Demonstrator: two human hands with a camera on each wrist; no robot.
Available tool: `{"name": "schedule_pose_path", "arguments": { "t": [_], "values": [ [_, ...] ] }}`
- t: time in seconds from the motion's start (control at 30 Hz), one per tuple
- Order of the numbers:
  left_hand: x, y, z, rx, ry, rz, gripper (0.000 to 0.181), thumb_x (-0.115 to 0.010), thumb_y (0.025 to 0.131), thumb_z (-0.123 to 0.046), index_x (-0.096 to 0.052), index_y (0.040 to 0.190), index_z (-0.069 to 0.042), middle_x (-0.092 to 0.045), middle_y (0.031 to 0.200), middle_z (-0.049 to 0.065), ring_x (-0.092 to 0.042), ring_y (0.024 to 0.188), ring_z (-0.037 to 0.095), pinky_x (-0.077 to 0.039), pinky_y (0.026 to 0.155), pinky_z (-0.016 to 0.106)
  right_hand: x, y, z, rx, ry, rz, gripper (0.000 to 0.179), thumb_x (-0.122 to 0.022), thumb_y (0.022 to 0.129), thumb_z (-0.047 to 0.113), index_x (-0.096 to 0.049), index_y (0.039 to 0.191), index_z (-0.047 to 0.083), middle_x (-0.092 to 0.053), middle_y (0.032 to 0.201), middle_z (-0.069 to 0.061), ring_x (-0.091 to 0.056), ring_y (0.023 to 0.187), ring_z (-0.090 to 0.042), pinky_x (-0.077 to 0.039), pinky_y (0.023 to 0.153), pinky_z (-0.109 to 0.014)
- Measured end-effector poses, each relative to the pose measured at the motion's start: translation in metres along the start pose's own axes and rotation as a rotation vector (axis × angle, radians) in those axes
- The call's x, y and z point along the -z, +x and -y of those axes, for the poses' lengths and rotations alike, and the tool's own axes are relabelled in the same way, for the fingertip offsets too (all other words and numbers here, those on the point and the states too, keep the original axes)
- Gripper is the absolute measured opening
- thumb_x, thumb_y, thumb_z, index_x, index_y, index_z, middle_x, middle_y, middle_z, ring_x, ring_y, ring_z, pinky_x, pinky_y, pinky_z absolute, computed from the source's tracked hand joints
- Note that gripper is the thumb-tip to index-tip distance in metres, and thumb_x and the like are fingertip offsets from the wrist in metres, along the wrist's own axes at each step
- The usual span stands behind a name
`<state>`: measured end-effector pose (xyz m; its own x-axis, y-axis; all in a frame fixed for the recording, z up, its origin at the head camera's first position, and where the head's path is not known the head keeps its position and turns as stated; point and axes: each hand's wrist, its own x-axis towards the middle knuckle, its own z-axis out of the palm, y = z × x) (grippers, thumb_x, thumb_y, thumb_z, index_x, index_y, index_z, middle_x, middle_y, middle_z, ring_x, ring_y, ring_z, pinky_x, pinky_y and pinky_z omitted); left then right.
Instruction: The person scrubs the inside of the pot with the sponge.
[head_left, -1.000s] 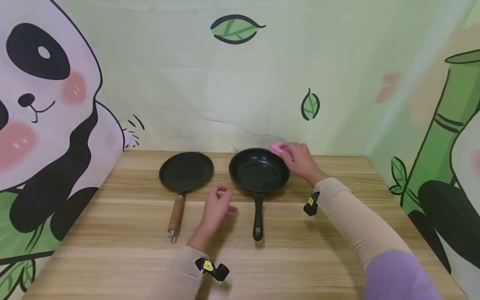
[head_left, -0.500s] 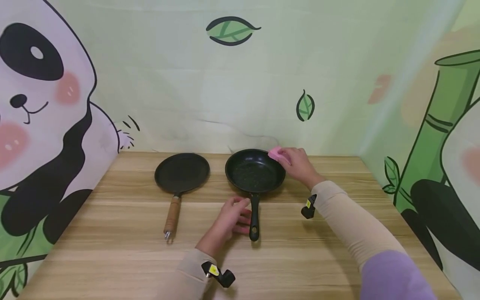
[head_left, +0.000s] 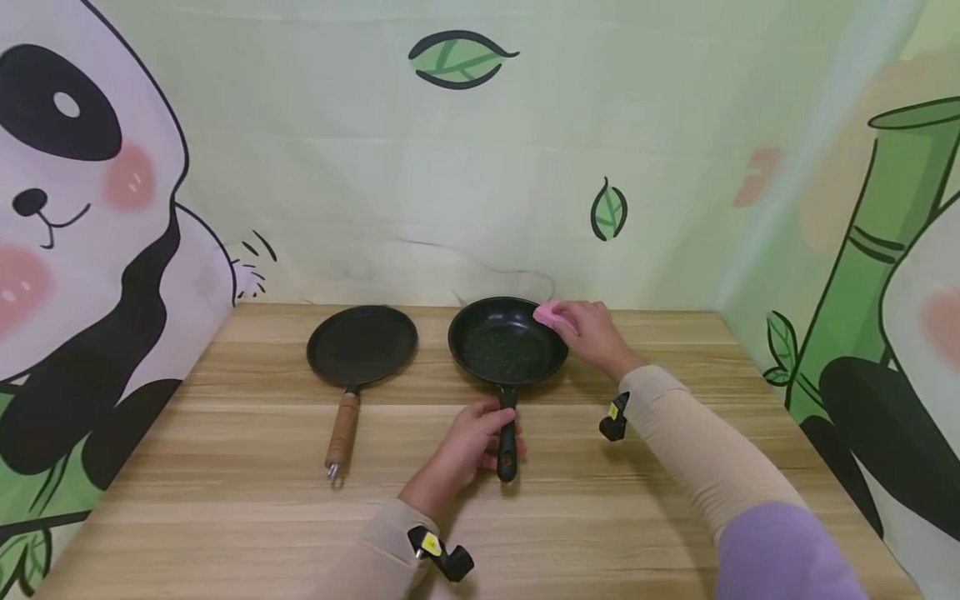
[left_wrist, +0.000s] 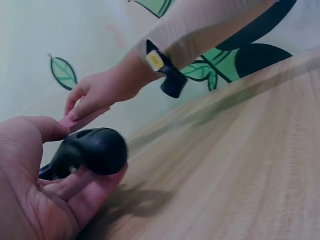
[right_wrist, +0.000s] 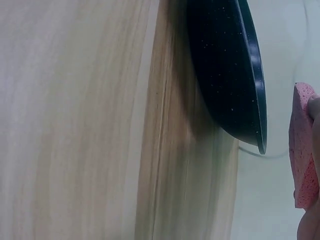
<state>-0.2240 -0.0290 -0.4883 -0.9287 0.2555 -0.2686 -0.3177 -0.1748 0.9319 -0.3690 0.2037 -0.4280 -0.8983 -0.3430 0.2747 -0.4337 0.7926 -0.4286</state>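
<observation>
A black frying pan (head_left: pixel 506 342) sits on the wooden table with its handle pointing toward me. My left hand (head_left: pixel 472 437) is at this handle, thumb over the top and fingers passing underneath; the left wrist view shows the handle's rounded end (left_wrist: pixel 106 151) between thumb and fingers. A pink sponge (head_left: pixel 551 315) is pinched in my right hand (head_left: pixel 596 337), by the pan's far right rim in the head view. Seen from the right wrist, the sponge (right_wrist: pixel 303 150) is held up apart from the pan's rim (right_wrist: pixel 260 100). Most of the right hand is cut off there.
To the left lies a flat black pan (head_left: pixel 362 344) with a wooden handle (head_left: pixel 343 432), apart from the frying pan. The wooden table (head_left: pixel 225 483) ends at a pale green backdrop (head_left: pixel 337 167) printed with a panda, leaves and bamboo.
My left hand has moved right, from between the two pans to the frying pan's handle, and has taken hold of it. The right hand keeps the sponge near the rim, dipping slightly.
</observation>
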Motion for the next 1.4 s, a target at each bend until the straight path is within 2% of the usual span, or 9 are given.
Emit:
{"name": "schedule_pose_path", "arguments": {
  "t": [0.17, 0.37, 0.5, 0.8, 0.9, 1.07, 1.13, 1.27, 1.4],
  "values": [
    [-0.007, 0.002, 0.004, -0.036, -0.023, -0.035, 0.045, -0.059, 0.1, -0.02, -0.051, 0.136, 0.007, -0.065, 0.087, 0.008, -0.069, 0.062, 0.019, -0.056, 0.051, 0.03, 0.0, 0.005, 0.0, 0.057, -0.066, 0.024, 0.039, -0.062, 0.101, 0.031, -0.065, 0.129, 0.004, -0.064, 0.131, -0.018, -0.053, 0.117, -0.037, -0.038, 0.103, -0.05],
    [-0.015, 0.002, 0.009, -0.156, -0.023, -0.095, 0.04, -0.057, 0.101, -0.014, -0.05, 0.131, 0.012, -0.058, 0.085, 0.006, -0.057, 0.062, 0.015, -0.053, 0.051, 0.028, 0.003, 0.01, 0.0, 0.059, -0.161, 0.116, 0.039, -0.062, 0.101, 0.034, -0.068, 0.129, 0.007, -0.064, 0.131, -0.019, -0.052, 0.116, -0.037, -0.04, 0.102, -0.049],
    [-0.018, 0.002, 0.014, -0.186, -0.02, -0.106, 0.04, -0.057, 0.101, -0.014, -0.05, 0.131, 0.011, -0.058, 0.084, 0.005, -0.055, 0.062, 0.014, -0.052, 0.05, 0.027, 0.006, 0.011, -0.004, 0.075, -0.23, 0.17, 0.036, -0.061, 0.1, 0.031, -0.069, 0.127, 0.008, -0.063, 0.131, -0.021, -0.052, 0.116, -0.038, -0.04, 0.102, -0.051],
    [-0.018, 0.001, 0.013, -0.199, -0.061, -0.178, 0.037, -0.056, 0.098, -0.012, -0.05, 0.127, 0.01, -0.057, 0.082, 0.007, -0.05, 0.059, 0.015, -0.047, 0.042, 0.027, 0.015, 0.013, 0.01, 0.351, -0.507, 0.281, 0.013, -0.073, 0.093, 0.019, -0.078, 0.099, 0.009, -0.07, 0.102, -0.014, -0.054, 0.091, -0.032, -0.044, 0.083, -0.045],
    [-0.016, 0.001, 0.013, -0.2, -0.067, -0.197, 0.038, -0.055, 0.098, -0.012, -0.05, 0.128, 0.011, -0.057, 0.082, 0.008, -0.049, 0.058, 0.015, -0.045, 0.041, 0.026, 0.017, 0.015, 0.022, 0.355, -0.485, 0.386, 0.01, -0.073, 0.094, 0.017, -0.079, 0.095, 0.009, -0.072, 0.092, -0.007, -0.057, 0.085, -0.027, -0.044, 0.086, -0.045],
    [-0.013, 0.004, 0.012, -0.198, -0.07, -0.219, 0.037, -0.055, 0.097, -0.011, -0.051, 0.126, 0.011, -0.058, 0.08, 0.009, -0.05, 0.057, 0.015, -0.045, 0.041, 0.026, 0.019, 0.017, 0.04, 0.243, -0.313, 0.563, 0.019, -0.069, 0.097, 0.024, -0.08, 0.102, 0.009, -0.076, 0.097, -0.001, -0.067, 0.087, -0.015, -0.052, 0.093, -0.041],
    [-0.013, 0.004, 0.012, -0.194, -0.065, -0.222, 0.035, -0.055, 0.096, -0.011, -0.052, 0.125, 0.01, -0.057, 0.08, 0.01, -0.05, 0.056, 0.016, -0.045, 0.041, 0.026, 0.018, 0.016, 0.044, 0.187, -0.244, 0.618, 0.021, -0.068, 0.097, 0.026, -0.08, 0.103, 0.01, -0.076, 0.096, -0.001, -0.065, 0.082, -0.013, -0.055, 0.081, -0.035],
    [-0.014, 0.004, 0.012, -0.183, -0.053, -0.219, 0.034, -0.055, 0.097, -0.011, -0.053, 0.123, 0.01, -0.058, 0.082, 0.011, -0.05, 0.056, 0.015, -0.045, 0.041, 0.026, 0.016, 0.015, 0.049, 0.133, -0.173, 0.672, 0.019, -0.067, 0.096, 0.024, -0.081, 0.097, 0.011, -0.074, 0.085, -0.002, -0.055, 0.071, -0.01, -0.047, 0.066, -0.026],
    [-0.013, 0.002, 0.011, -0.163, -0.042, -0.208, 0.035, -0.055, 0.098, -0.013, -0.054, 0.126, 0.009, -0.056, 0.084, 0.01, -0.049, 0.058, 0.015, -0.045, 0.042, 0.026, 0.015, 0.015, 0.051, 0.102, -0.19, 0.693, 0.019, -0.067, 0.097, 0.023, -0.08, 0.094, 0.01, -0.073, 0.084, -0.004, -0.055, 0.07, -0.011, -0.047, 0.065, -0.026]
  ]
}}
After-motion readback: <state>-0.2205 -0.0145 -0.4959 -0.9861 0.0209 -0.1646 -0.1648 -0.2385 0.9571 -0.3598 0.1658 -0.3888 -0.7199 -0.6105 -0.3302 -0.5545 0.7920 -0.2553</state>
